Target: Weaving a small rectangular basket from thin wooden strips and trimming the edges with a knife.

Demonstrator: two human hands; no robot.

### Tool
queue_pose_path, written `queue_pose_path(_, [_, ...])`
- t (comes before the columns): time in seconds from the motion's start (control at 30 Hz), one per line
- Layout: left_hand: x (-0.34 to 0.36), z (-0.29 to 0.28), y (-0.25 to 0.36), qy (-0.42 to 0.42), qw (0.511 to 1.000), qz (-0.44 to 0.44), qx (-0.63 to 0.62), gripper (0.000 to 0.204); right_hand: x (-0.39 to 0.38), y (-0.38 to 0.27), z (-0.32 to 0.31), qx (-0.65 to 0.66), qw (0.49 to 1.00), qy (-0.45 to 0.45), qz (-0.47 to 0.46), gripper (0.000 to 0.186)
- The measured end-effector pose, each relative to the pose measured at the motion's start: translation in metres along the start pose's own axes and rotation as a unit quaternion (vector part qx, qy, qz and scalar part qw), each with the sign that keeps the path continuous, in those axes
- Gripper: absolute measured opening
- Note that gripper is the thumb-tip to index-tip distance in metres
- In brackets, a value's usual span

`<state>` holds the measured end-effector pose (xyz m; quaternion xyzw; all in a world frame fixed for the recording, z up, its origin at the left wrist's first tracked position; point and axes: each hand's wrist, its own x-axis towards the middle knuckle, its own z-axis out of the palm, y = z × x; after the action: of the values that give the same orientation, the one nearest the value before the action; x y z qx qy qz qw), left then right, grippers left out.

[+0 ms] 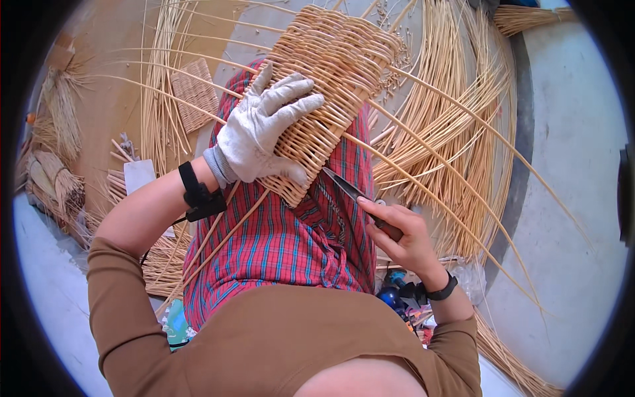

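Item under examination: a woven panel (340, 73) of pale rods, lying over the far part of a red plaid cloth (264, 248) on the person's lap. The panel sits aslant, its near corner pointing toward the middle of the cloth. Long rods (444, 157) project past its left and right edges; others run from its near edge across the cloth's left side.

The left hand (264, 126), in a white glove, is laid on the panel's left part, fingers spread and thumb apart near the near corner. The right hand (403, 231), bare, has its fingers closed around the dark handle of a pointed tool (345, 184). The tool's tip is at the panel's near right edge; contact cannot be determined.

On the floor beyond the cloth's left edge lies a smaller woven piece (196, 94), next to loose rods (156, 92). Beyond the cloth's right edge, a large heap of rods (443, 112) covers the floor. Small offcuts (393, 83) are scattered by the panel's right edge. At the far left, noted: tied bundles (58, 182).
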<state>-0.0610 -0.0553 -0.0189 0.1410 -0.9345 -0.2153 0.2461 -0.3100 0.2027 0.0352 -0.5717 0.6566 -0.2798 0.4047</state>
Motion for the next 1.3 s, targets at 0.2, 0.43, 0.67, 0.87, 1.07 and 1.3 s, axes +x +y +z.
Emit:
queue_pose_path(0.2, [0.001, 0.001, -0.001, -0.021, 1.0, -0.01, -0.004, 0.121, 0.006, 0.012, 0.001, -0.062, 0.996, 0.031, -0.062, 0.06])
queue_pose_path(0.43, [0.009, 0.003, 0.002, -0.102, 0.991, 0.023, 0.077, 0.12, 0.03, 0.03, -0.018, -0.267, 0.938, 0.02, -0.222, 0.079])
queue_pose_path(0.67, [0.006, 0.009, -0.008, -0.096, 0.993, 0.02, 0.063, 0.112, 0.051, 0.032, -0.006, 0.1, 0.984, -0.06, -0.135, 0.066])
queue_pose_path(0.87, [0.004, -0.001, -0.001, -0.11, 0.991, 0.025, 0.07, 0.112, 0.073, -0.018, -0.053, -0.265, 0.938, -0.166, -0.149, 0.06])
queue_pose_path(1.07, [0.006, 0.005, -0.002, -0.1, 0.993, 0.02, 0.068, 0.113, 0.066, -0.002, -0.032, -0.047, 0.98, -0.184, -0.059, 0.063])
queue_pose_path(1.3, [0.01, -0.002, 0.0, -0.108, 0.989, 0.038, 0.092, 0.114, 0.075, -0.003, -0.036, 0.217, 0.922, -0.294, 0.131, 0.065])
